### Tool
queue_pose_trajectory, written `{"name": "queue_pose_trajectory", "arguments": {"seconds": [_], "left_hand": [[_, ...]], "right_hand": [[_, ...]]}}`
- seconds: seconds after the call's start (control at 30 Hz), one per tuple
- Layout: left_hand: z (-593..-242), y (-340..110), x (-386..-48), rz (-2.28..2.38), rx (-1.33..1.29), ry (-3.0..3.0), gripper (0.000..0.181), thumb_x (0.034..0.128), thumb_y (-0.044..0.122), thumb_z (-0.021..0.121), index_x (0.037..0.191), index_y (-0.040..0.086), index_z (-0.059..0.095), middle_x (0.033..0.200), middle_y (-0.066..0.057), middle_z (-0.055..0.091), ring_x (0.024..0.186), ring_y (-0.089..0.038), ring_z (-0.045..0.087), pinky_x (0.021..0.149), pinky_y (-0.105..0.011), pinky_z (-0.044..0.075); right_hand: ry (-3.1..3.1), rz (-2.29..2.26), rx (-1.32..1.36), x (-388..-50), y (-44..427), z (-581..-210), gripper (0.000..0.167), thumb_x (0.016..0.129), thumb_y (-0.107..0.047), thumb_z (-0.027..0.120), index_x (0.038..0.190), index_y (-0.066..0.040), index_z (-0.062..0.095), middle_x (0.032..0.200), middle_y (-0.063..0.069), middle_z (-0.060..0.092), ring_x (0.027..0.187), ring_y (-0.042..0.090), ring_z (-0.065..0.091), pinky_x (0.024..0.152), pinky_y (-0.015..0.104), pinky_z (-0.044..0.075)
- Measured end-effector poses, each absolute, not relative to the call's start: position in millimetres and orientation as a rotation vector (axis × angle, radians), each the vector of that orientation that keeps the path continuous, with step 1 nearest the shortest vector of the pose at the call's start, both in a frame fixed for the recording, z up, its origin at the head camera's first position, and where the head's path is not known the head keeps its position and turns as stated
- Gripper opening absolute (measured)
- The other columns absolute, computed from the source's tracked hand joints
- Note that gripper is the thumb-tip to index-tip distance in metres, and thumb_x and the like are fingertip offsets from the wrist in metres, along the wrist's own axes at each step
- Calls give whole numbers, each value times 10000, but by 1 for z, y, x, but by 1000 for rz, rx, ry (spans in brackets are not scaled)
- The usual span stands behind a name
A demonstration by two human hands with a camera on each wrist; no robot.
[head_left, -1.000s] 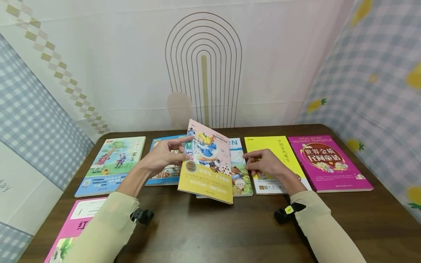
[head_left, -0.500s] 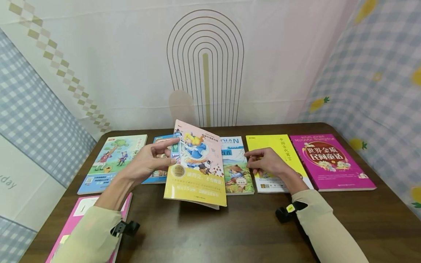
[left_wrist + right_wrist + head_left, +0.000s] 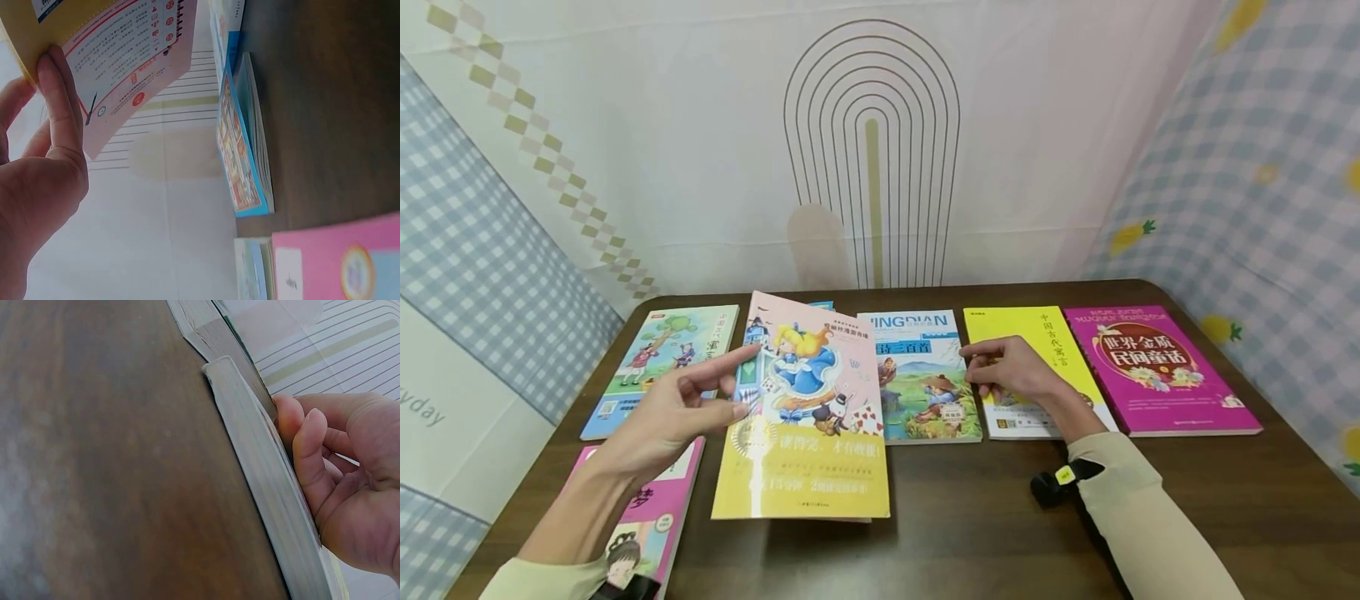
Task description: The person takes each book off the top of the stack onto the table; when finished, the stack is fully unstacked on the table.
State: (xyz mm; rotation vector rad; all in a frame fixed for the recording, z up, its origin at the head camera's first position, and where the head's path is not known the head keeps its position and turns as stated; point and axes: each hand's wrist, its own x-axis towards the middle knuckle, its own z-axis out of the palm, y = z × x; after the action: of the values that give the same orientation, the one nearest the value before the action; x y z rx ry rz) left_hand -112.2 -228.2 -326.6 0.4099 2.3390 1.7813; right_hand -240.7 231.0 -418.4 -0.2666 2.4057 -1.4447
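My left hand (image 3: 658, 417) pinches the left edge of a pink and yellow storybook (image 3: 812, 375) with a blonde girl in blue on its cover. It is held raised and tilted over the table. In the left wrist view its printed back cover (image 3: 122, 69) shows, with the thumb and fingers at its edge. My right hand (image 3: 1015, 367) rests low over a yellow book (image 3: 1000, 329), fingers loosely bent. Its fingertips are by the right edge of a blue and green poem book (image 3: 932, 392). Nothing is plainly held in it.
A magenta book (image 3: 1157, 375) lies at the right end of the row, a green and blue book (image 3: 658, 354) at the left. A pink book (image 3: 662, 517) lies nearer on the left. A blue comic-style book (image 3: 240, 156) is mostly behind the raised one. The dark wooden table (image 3: 970, 533) continues in front.
My left hand has carried the pink and yellow storybook left and nearer, uncovering the poem book and covering most of the blue one. The right hand has stayed about where it was.
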Motion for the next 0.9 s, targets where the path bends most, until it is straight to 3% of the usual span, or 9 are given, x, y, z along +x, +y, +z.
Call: {"name": "queue_pose_trajectory", "arguments": {"seconds": [0.23,0.37,0.47,0.53,0.6,0.67,0.73,0.9], "left_hand": [[-329,-245,-89,1806,432,2295,680,984,-5,695,1608,137,465,1007,-16,529,534,-237,162,414,-416,159],[-334,-251,-78,1833,420,2259,679,995,-18,673,1617,132,447,1009,0,539,570,-204,267,456,-405,251],[-339,-255,-70,1881,418,2196,672,999,-45,649,1615,135,452,1013,23,561,655,-114,422,527,-295,422],[-343,-257,-66,1909,419,2151,669,1001,-68,627,1614,138,455,1017,32,561,637,-104,398,511,-282,415],[-348,-259,-61,1922,399,2129,668,1002,-72,620,1610,157,466,1020,55,550,585,-136,335,442,-307,363],[-353,-261,-56,1922,384,2113,666,1009,-70,605,1613,170,462,1025,72,517,552,-195,200,397,-388,199],[-358,-263,-52,1919,361,2091,667,1013,-63,603,1614,187,461,1017,78,504,537,-218,147,396,-427,114],[-372,-266,-44,1930,320,1986,665,1019,-62,588,1609,225,476,989,76,533,609,-226,211,465,-420,154]], "right_hand": [[2409,-1440,-270,-241,231,-418,483,974,-127,766,1420,10,637,981,134,703,636,176,663,556,266,579],[2405,-1438,-270,-242,231,-418,489,976,-126,765,1425,13,632,986,139,704,638,175,664,556,268,579],[2408,-1433,-270,-241,232,-418,491,974,-130,767,1424,13,633,985,141,701,635,174,662,556,268,579],[2408,-1433,-271,-241,232,-418,490,973,-136,770,1421,10,637,984,140,699,632,175,660,555,269,579],[2409,-1431,-272,-240,231,-417,492,972,-145,773,1421,6,639,983,139,696,632,175,660,555,270,580],[2407,-1430,-272,-240,231,-417,493,971,-149,774,1421,3,640,985,142,695,632,179,660,555,273,580],[2406,-1429,-270,-240,231,-417,500,970,-152,777,1424,2,638,990,142,694,634,180,660,555,274,580],[2402,-1429,-259,-240,231,-417,508,966,-157,782,1428,-2,637,1001,141,694,641,177,659,560,267,578]]}}
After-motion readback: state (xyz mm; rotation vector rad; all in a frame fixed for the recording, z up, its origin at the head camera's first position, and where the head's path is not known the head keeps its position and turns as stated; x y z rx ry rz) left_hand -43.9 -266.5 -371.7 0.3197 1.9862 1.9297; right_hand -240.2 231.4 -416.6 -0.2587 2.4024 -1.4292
